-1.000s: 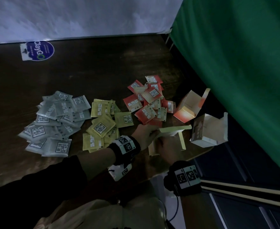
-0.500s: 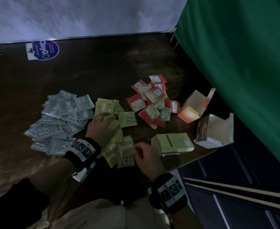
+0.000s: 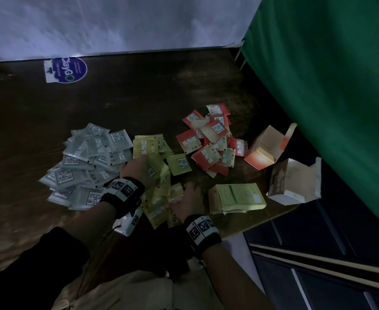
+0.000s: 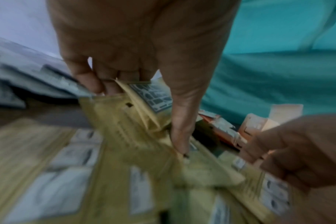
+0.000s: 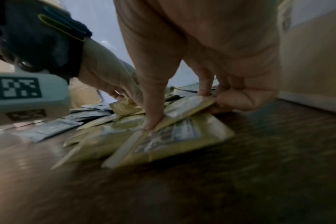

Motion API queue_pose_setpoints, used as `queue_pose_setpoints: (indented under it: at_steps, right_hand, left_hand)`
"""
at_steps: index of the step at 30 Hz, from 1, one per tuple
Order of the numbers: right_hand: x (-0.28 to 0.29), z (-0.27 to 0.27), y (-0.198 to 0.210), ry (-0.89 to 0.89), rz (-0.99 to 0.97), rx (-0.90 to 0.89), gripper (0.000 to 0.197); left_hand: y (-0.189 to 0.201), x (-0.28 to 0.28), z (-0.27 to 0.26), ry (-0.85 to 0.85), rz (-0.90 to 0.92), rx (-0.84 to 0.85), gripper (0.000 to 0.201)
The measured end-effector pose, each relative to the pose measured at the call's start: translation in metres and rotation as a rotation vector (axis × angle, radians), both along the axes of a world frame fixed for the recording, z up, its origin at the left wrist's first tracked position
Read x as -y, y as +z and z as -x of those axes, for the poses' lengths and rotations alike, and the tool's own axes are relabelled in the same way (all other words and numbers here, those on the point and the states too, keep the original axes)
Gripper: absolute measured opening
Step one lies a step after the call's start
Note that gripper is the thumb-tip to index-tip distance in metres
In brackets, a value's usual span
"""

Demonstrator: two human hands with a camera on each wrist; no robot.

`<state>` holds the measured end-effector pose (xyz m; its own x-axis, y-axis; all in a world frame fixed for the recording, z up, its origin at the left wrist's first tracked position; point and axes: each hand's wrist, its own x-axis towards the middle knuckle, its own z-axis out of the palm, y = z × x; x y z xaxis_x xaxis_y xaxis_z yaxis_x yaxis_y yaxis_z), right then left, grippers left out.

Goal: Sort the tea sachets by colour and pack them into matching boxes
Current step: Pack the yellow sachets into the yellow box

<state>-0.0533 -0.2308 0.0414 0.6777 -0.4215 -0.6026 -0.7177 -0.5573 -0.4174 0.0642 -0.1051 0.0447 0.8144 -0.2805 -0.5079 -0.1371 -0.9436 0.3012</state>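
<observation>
Yellow sachets (image 3: pixel 156 175) lie heaped at the middle of the dark bench (image 3: pixel 139 97), between the silver sachets (image 3: pixel 88 162) on my left and the red sachets (image 3: pixel 208 142) on my right. My left hand (image 3: pixel 137 168) sits on the far part of the yellow heap; from the left wrist view its fingers (image 4: pixel 86 78) curl down onto a few bent yellow packets and the thumb presses against them from the other side, so it has hold of them. My right hand (image 3: pixel 187 202) is on the near part of the same heap; the right wrist view shows its thumb and fingers (image 5: pixel 204 84) pinching the edge of a yellow sachet while another finger presses on the packets below.

Just right of that hand the yellow box (image 3: pixel 236 198) lies flat on the bench near its front edge. Beyond it the red box (image 3: pixel 264 151) stands open beside the red heap, and the white box (image 3: pixel 293 182) rests open at the bench corner, by the green curtain (image 3: pixel 329 86). A blue sticker (image 3: pixel 66 69) marks the far side of the bench.
</observation>
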Motion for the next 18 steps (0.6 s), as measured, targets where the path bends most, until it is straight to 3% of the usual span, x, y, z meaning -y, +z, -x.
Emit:
queue_pose_setpoints:
  at_steps: [3, 5, 8, 11, 13, 18]
  right_hand:
    - [0.005, 0.002, 0.005, 0.038, 0.03, 0.048, 0.065]
    - [0.008, -0.001, 0.012, 0.043, 0.003, 0.212, 0.051]
    - [0.008, -0.014, 0.022, -0.007, -0.186, 0.384, 0.04]
    - [0.003, -0.027, 0.035, -0.062, -0.362, 0.42, 0.033]
    - [0.002, -0.033, 0.04, -0.061, -0.383, 0.459, 0.025]
    - [-0.002, -0.039, 0.042, -0.169, -0.474, 0.41, 0.024]
  left_hand:
    - [0.014, -0.005, -0.001, 0.05, 0.093, -0.044, 0.073]
    - [0.025, -0.009, 0.0, 0.128, 0.187, -0.074, 0.079]
    - [0.041, -0.013, 0.002, 0.253, 0.413, -0.169, 0.072]
    - [0.052, -0.013, 0.005, 0.31, 0.596, -0.228, 0.052]
    - [0.057, -0.007, 0.009, 0.278, 0.571, -0.196, 0.037]
    - [0.059, -0.004, 0.014, 0.269, 0.649, -0.21, 0.04]
